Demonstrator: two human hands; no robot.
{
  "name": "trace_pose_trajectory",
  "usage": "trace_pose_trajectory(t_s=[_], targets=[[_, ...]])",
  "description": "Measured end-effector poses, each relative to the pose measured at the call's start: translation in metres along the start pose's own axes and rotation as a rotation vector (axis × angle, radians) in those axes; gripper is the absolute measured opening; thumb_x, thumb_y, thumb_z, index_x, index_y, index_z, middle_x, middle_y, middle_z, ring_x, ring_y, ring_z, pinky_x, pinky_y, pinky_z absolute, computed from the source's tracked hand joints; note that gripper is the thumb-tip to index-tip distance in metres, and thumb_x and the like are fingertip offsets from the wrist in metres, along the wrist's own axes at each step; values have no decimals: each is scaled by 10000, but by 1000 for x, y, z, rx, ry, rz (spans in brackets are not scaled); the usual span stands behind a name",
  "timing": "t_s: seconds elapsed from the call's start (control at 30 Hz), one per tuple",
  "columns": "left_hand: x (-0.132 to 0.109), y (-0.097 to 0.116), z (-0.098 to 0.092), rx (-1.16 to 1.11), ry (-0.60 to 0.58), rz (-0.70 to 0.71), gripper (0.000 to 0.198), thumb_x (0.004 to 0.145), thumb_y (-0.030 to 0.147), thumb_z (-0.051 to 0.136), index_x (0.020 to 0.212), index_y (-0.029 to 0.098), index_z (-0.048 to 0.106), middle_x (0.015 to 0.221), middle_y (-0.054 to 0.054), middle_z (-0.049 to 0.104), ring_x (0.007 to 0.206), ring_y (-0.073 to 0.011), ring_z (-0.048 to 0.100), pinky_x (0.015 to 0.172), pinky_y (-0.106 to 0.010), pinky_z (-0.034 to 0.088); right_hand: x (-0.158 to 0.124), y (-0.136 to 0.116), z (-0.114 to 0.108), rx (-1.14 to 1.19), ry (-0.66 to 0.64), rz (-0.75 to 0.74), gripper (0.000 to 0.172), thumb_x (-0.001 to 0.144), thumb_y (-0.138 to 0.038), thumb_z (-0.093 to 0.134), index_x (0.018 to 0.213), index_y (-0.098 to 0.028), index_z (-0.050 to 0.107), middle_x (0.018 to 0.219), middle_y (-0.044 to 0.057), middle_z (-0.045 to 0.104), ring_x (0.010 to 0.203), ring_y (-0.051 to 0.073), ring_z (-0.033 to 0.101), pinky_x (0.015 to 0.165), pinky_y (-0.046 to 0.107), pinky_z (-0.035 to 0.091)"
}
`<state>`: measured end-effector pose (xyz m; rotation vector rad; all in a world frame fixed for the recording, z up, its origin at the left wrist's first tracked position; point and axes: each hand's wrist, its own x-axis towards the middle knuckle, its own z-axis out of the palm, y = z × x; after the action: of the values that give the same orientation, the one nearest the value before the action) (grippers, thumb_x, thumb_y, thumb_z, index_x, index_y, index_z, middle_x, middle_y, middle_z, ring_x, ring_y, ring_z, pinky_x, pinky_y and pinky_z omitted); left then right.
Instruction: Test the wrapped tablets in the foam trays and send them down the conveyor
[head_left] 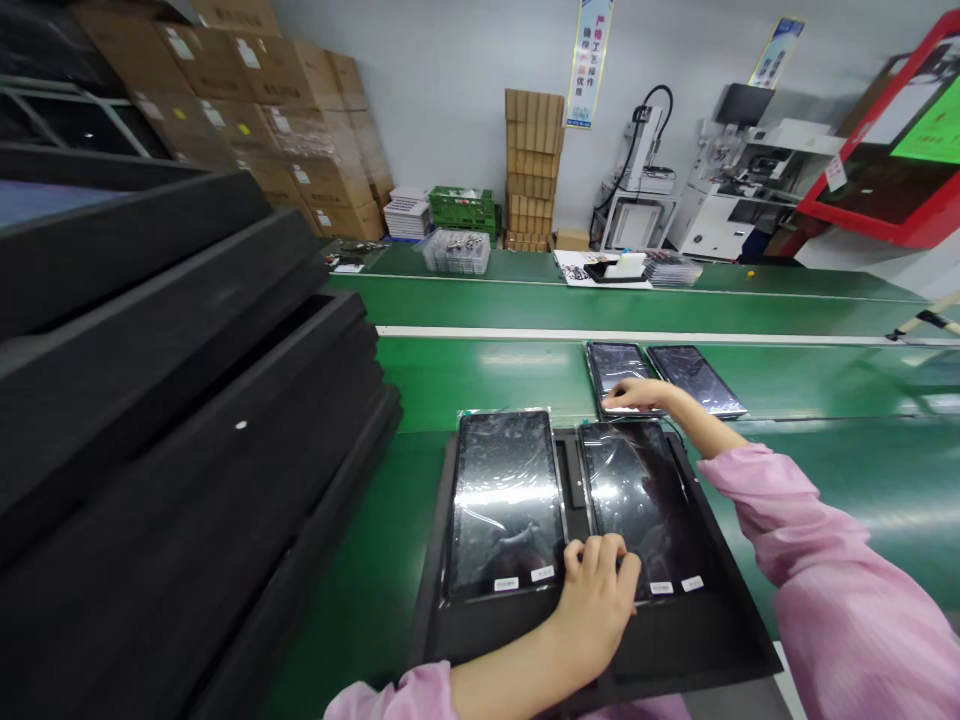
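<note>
Two dark tablet screens in clear film, a left one [506,500] and a right one [645,490], lie side by side in a black foam tray [510,640] in front of me. My left hand [596,595] has its fingers curled over the right screen's lower left corner, by the gap between the two; its fingertips are partly hidden. Beyond the tray, on the green surface, lie a far left screen [619,362] and a far right screen [694,380]. My right hand [639,395] reaches over the tray, its bent fingers closed at the near edge of the far left screen.
Black foam trays [187,430] form a tall stack at my left. Across the green bench [480,300] runs a white rail [525,332]. Behind it are a clear plastic bin [456,252], a green crate [461,208], cardboard boxes [300,130] and a machine [724,190].
</note>
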<state>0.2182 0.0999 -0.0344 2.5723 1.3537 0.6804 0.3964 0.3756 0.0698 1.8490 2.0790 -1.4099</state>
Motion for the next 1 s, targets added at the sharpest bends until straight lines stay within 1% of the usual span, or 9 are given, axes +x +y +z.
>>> trace_pose_trajectory(t_s=[0.13, 0.23, 0.37, 0.47, 0.57, 0.67, 0.77, 0.87, 1.0], targets=[[3, 0, -3, -14, 20, 50, 730, 541, 594, 919, 1061, 189, 604, 1079, -85, 607, 957, -261, 591, 856, -427, 459, -25, -30, -32, 68, 149, -96, 592, 806, -750, 617, 712, -232, 348, 543, -95, 271, 444, 45, 210, 400, 198, 157], [7, -2, -19, -30, 13, 71, 764, 550, 614, 901, 1104, 180, 604, 1121, -101, 622, 1015, -276, 604, 890, -439, 474, -21, -77, -35, 104, 179, -212, 453, 955, -553, 496, 710, -240, 278, 548, -93, 239, 456, 53, 205, 409, 187, 178], [0, -19, -51, -21, 2, 32, 572, 671, 449, 898, 1103, 203, 614, 1181, -103, 631, 1096, -283, 602, 914, -445, 485, 15, -143, 5, 82, 207, -371, 253, 912, -309, 602, 768, -205, 422, 567, -71, 397, 503, 63, 344, 463, 170, 294], [-25, -45, -66, 72, 62, -146, 618, 652, 359, 920, 1166, 224, 605, 1279, -136, 605, 1187, -335, 573, 964, -513, 471, 48, -168, 53, 40, 189, -434, 184, 839, -182, 696, 751, -164, 535, 624, -47, 528, 582, 71, 457, 560, 183, 393], [-62, -77, -66, 225, 157, -399, 881, 577, 309, 953, 1341, 222, 523, 1465, -219, 463, 1318, -426, 474, 1017, -603, 427, 71, -167, 98, 10, 122, -433, 185, 884, -231, 697, 756, -137, 601, 653, -43, 560, 588, 84, 506, 594, 219, 455], [-92, -104, -58, 246, 189, -554, 1079, 559, 284, 944, 1476, 230, 378, 1552, -246, 337, 1381, -461, 410, 1040, -617, 421, 84, -154, 125, 3, 50, -425, 220, 944, -324, 660, 853, -126, 633, 746, -30, 601, 621, 90, 557, 598, 233, 499], [-103, -116, -51, 147, 194, -633, 1116, 606, 261, 893, 1523, 246, 256, 1552, -216, 330, 1394, -429, 421, 1057, -571, 447, 94, -144, 135, 9, 14, -426, 242, 957, -360, 647, 912, -122, 645, 818, -10, 634, 681, 105, 601, 628, 249, 531], [-103, -117, -49, 84, 189, -651, 1107, 652, 224, 832, 1535, 266, 165, 1556, -183, 317, 1417, -398, 413, 1093, -546, 439, 101, -140, 136, 20, -3, -431, 255, 960, -375, 642, 938, -121, 653, 851, 1, 652, 717, 117, 624, 658, 266, 550], [-102, -116, -48, 94, 194, -639, 1136, 659, 208, 809, 1540, 266, 94, 1549, -188, 321, 1415, -411, 415, 1099, -556, 434, 106, -140, 138, 18, -12, -414, 261, 963, -382, 639, 954, -121, 659, 871, 8, 665, 742, 126, 640, 685, 282, 563]])
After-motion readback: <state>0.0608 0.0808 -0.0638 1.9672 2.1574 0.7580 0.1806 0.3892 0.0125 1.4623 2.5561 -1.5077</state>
